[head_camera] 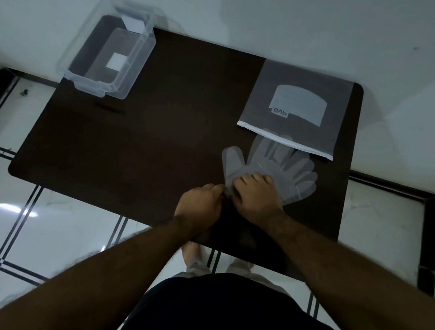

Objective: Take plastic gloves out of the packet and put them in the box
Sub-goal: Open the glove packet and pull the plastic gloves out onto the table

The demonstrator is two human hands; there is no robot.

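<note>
Both hands meet at the desk's (128, 152) near edge: my right hand (257, 198) presses flat on the plastic gloves (274, 167), left hand (201, 204) fingers pinching their cuff. Gloves lie just below the packet (297, 106), far from the box (107, 48). Thin, limp, clingy film, I judge; grip the cuff.

From my remote feed I see clear, smooth hard plastic in the box (107, 48), with a white paper-like label on its floor. The table (144, 140) looks dark and matt, with a faint wood-like finish. The packet (297, 106) is thin translucent film with a white printed panel and a white sealing strip. The gloves (280, 168) are flimsy, cloudy plastic film, lightly creased. The floor (62, 227) is glossy white tile, catching reflections.
</note>
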